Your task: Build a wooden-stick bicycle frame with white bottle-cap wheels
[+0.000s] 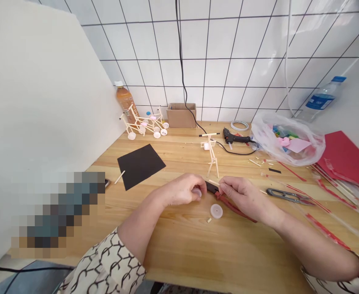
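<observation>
My left hand is closed with its fingers curled down, and a pale round wheel shows partly beneath them. In the pinch of my right hand is a thin wooden stick, its tip pointing toward my left hand. Pliers with red handles and dark jaws lie on the table under my right hand, partly covered. A white plastic wheel rests flat between my hands, with a short wood piece beside it. Just beyond stands a stick frame with a dark-tipped crossbar.
Several stick models with wheels stand at the back left near a bottle and cardboard box. A black sheet lies left. Glue gun, plastic bag, scissors-like snips and red sheets are right.
</observation>
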The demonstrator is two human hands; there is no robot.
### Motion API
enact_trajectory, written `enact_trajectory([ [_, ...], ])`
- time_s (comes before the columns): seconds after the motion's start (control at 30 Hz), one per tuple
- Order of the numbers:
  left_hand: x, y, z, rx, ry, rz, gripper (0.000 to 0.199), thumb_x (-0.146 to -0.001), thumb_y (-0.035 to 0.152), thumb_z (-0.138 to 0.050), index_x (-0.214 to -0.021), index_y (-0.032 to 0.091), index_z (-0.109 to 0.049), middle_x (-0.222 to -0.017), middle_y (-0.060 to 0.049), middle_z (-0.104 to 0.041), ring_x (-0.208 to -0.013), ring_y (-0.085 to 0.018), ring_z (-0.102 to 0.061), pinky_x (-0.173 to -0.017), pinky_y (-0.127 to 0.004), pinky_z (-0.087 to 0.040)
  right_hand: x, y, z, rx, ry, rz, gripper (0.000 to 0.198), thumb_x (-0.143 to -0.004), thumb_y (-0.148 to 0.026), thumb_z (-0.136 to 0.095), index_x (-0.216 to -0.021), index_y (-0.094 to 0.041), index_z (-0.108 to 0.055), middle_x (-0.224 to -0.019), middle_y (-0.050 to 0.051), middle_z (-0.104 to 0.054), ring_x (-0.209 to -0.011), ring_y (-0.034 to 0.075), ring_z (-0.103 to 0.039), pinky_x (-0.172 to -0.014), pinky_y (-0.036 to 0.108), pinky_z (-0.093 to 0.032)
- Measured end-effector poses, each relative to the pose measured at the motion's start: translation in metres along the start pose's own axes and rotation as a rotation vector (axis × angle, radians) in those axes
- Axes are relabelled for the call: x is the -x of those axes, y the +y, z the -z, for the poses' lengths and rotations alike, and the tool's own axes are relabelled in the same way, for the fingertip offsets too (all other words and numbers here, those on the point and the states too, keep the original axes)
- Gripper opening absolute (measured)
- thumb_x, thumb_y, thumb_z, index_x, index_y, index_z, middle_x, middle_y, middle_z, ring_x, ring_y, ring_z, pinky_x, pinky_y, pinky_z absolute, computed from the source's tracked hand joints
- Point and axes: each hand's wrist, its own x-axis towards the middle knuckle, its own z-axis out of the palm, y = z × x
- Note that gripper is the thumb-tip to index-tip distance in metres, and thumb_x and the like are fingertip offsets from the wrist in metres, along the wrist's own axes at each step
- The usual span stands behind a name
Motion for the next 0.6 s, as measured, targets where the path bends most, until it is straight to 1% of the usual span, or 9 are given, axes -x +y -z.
enact_trajectory([
  [0.07, 0.0, -0.001, 0.001, 0.031, -0.004, 0.018, 0.02, -0.069, 0.011, -0.055, -0.084, 0.017, -0.066, -0.081, -0.001, -0.064, -0.075, -0.016, -0.058, -0.066, -0.025, -0.043, 0.0, 0.0, -0.001, 0.003, -0.002, 0.0, 0.031, -0.089, -0.032, -0.035, -0.067, -0.017, -0.052, -0.057, -0.003, -0.045, -0.056, 0.011, -0.043, -0.056, 0.023, -0.036],
  [0.13, 0.001, -0.001, 0.003, 0.04, 0.018, 0.031, 0.02, -0.07, 0.012, -0.056, -0.086, 0.017, -0.067, -0.084, -0.002, -0.065, -0.078, -0.017, -0.059, -0.07, -0.026, -0.043, 0.001, 0.001, -0.001, 0.002, 0.009, 0.0, 0.032, -0.089, -0.033, -0.035, -0.067, -0.017, -0.053, -0.056, -0.003, -0.044, -0.055, 0.01, -0.043, -0.055, 0.022, -0.036],
  [0.23, 0.004, 0.006, 0.007, 0.007, 0.093, 0.017, 0.015, -0.07, 0.016, -0.062, -0.083, 0.017, -0.069, -0.089, -0.003, -0.066, -0.083, -0.018, -0.059, -0.075, -0.028, -0.043, 0.002, 0.002, -0.002, -0.002, 0.057, 0.019, 0.032, -0.089, -0.033, -0.036, -0.064, -0.018, -0.05, -0.055, -0.003, -0.046, -0.054, 0.01, -0.044, -0.053, 0.022, -0.036],
  [0.3, 0.006, 0.012, 0.006, -0.009, 0.113, -0.017, 0.014, -0.068, 0.02, -0.068, -0.082, 0.017, -0.069, -0.087, -0.003, -0.065, -0.08, -0.018, -0.058, -0.071, -0.027, -0.042, 0.003, 0.003, -0.002, -0.005, 0.093, 0.033, 0.033, -0.089, -0.034, -0.037, -0.064, -0.018, -0.05, -0.055, -0.003, -0.048, -0.054, 0.01, -0.045, -0.053, 0.022, -0.036],
  [0.43, 0.003, 0.022, -0.007, -0.097, 0.049, -0.089, 0.031, -0.062, 0.036, -0.077, -0.086, 0.018, -0.069, -0.077, -0.002, -0.063, -0.071, -0.017, -0.056, -0.06, -0.025, -0.04, 0.006, 0.008, -0.003, -0.04, 0.156, 0.049, 0.033, -0.091, -0.036, -0.036, -0.067, -0.018, -0.051, -0.059, -0.002, -0.053, -0.056, 0.011, -0.047, -0.055, 0.023, -0.038],
  [0.5, 0.0, 0.025, -0.017, -0.19, 0.039, -0.115, 0.034, -0.058, 0.038, -0.079, -0.082, 0.017, -0.067, -0.081, -0.003, -0.064, -0.071, -0.018, -0.058, -0.06, -0.026, -0.041, 0.008, 0.011, -0.003, -0.06, 0.182, 0.045, 0.034, -0.091, -0.038, -0.036, -0.068, -0.018, -0.051, -0.061, -0.001, -0.054, -0.058, 0.012, -0.048, -0.056, 0.023, -0.04],
  [0.6, -0.004, 0.027, -0.029, -0.306, 0.037, -0.16, 0.035, -0.06, 0.042, -0.078, -0.079, 0.015, -0.065, -0.084, -0.006, -0.065, -0.077, -0.022, -0.059, -0.062, -0.028, -0.042, 0.011, 0.013, -0.004, -0.077, 0.191, 0.038, 0.034, -0.092, -0.039, -0.035, -0.071, -0.018, -0.052, -0.062, 0.0, -0.053, -0.06, 0.012, -0.048, -0.057, 0.023, -0.04],
])
